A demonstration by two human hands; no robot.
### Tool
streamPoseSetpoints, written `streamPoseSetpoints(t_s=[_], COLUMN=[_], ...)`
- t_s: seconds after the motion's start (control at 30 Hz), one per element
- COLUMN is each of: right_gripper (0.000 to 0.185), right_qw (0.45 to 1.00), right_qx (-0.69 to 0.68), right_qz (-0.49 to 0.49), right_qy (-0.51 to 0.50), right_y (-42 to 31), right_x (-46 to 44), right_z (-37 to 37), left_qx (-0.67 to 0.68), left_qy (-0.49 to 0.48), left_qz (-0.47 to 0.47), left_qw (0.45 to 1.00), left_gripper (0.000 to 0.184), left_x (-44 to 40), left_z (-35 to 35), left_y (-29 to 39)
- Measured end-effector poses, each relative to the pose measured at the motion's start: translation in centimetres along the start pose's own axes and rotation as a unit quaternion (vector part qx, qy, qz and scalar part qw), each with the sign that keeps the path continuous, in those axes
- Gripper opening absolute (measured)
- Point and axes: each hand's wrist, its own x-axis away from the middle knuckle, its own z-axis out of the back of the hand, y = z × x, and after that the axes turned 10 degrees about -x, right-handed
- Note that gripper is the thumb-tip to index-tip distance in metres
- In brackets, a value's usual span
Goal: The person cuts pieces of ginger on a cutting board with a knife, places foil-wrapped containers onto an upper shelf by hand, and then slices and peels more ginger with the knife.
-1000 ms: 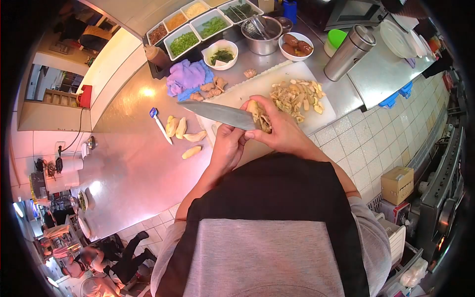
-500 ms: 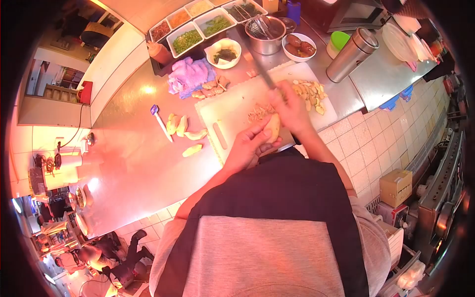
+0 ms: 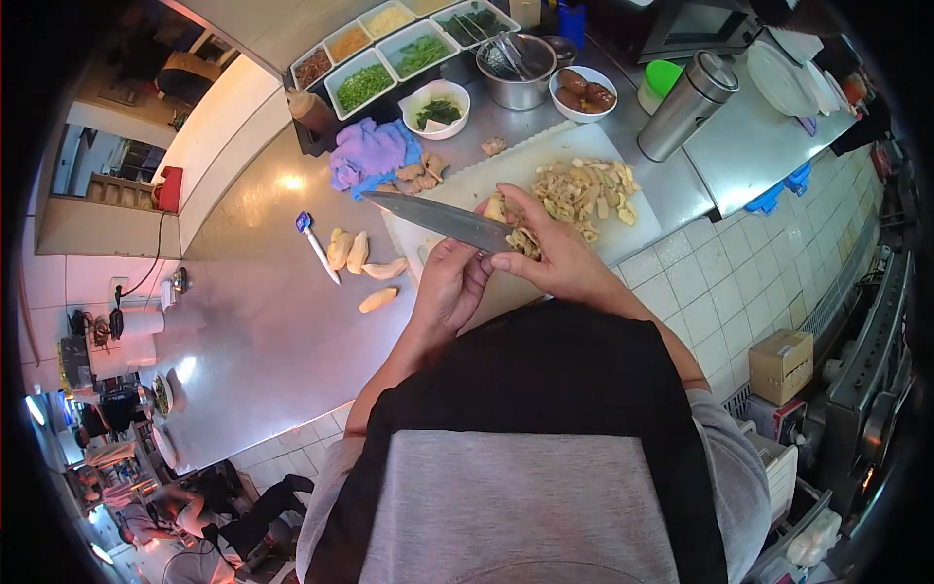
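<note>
A large kitchen knife (image 3: 433, 216) points its blade to the left across the cutting board (image 3: 637, 236). My left hand (image 3: 453, 284) is closed at the blade's lower edge, its fingertips pinching there. At the blade's wide end, my right hand (image 3: 564, 255) curls around a clump of ginger peelings (image 3: 525, 241), thumb and fingers on either side. The knife's handle is hidden. A larger pile of ginger peelings (image 3: 584, 190) lies on the board just beyond my right hand. Peeled ginger pieces (image 3: 358, 251) rest on the steel table left of the board, beside a white-handled peeler-like tool (image 3: 318, 249).
Unpeeled ginger (image 3: 418, 177) and a purple-blue cloth (image 3: 370, 158) lie behind the board. Further back stand a bowl of greens (image 3: 460, 127), a metal pot (image 3: 519, 94), a bowl of brown items (image 3: 564, 109), a steel flask (image 3: 689, 107) and trays of chopped food (image 3: 363, 90).
The blade has swung down to lie leftward over the board. The ginger piece no longer shows in my left hand. Shavings from mid-board are gathered at my right hand, and the pile reaches further left.
</note>
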Motion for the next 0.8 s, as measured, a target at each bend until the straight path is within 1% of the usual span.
streamPoseSetpoints(t_s=[0.07, 0.17, 0.23, 0.27, 0.33, 0.37, 0.43, 0.47, 0.53, 0.57, 0.67, 0.77, 0.8], right_gripper=[0.073, 0.067, 0.061, 0.057, 0.057, 0.058, 0.055, 0.054, 0.055, 0.056, 0.059, 0.056, 0.058], right_qw=[0.998, 0.997, 0.998, 0.998, 0.999, 0.998, 0.995, 0.992, 0.99, 0.988, 0.994, 0.999, 0.999], right_qx=[-0.045, -0.07, -0.056, -0.049, 0.001, 0.026, -0.033, -0.062, -0.072, -0.077, -0.01, -0.003, -0.006], right_qz=[-0.046, 0.023, 0.006, -0.004, 0.006, 0.011, 0.007, 0.005, 0.047, 0.067, 0.076, 0.017, 0.022], right_qy=[-0.017, 0.025, 0.027, 0.028, 0.051, 0.062, 0.094, 0.11, 0.116, 0.118, 0.073, 0.032, 0.035], right_y=[-0.6, -0.2, -0.6, -0.7, 0.4, 1.1, 1.7, 1.9, 2.1, 2.1, 1.1, 0.0, -0.2], right_x=[0.0, -0.3, -0.3, -0.3, -0.3, -0.4, -0.8, -1.0, -1.1, -1.2, -0.2, 0.2, 0.1], right_z=[0.1, -0.3, -0.1, -0.1, -0.3, -0.3, -0.2, -0.1, 0.4, 0.6, 0.2, 0.2, 0.2], left_qx=[0.005, 0.011, 0.01, 0.005, -0.005, 0.005, 0.027, 0.017, -0.003, -0.028, -0.11, -0.196, -0.215], left_qy=[0.002, -0.014, -0.036, -0.028, -0.012, -0.026, -0.054, -0.041, -0.013, 0.002, 0.029, 0.034, 0.034], left_qz=[-0.007, -0.018, -0.017, -0.009, 0.007, 0.015, 0.032, 0.029, 0.022, 0.007, -0.035, -0.08, -0.094], left_qw=[1.0, 1.0, 0.999, 1.0, 1.0, 1.0, 0.998, 0.999, 1.0, 1.0, 0.993, 0.977, 0.971], left_gripper=[0.039, 0.036, 0.034, 0.03, 0.021, 0.025, 0.034, 0.035, 0.037, 0.037, 0.038, 0.036, 0.036], left_x=[0.2, 0.4, 0.4, 0.3, 0.1, 0.1, 0.2, 0.3, 0.7, 0.7, 0.4, 0.4, 0.5], left_z=[-0.2, -0.2, 0.4, 0.6, 0.7, 0.7, 0.5, 0.3, -1.2, -0.9, 0.0, -0.3, -0.4], left_y=[-0.2, -0.6, -1.1, -1.4, -1.7, -1.8, -1.7, -1.5, -0.3, -0.3, -0.5, -0.1, -0.1])
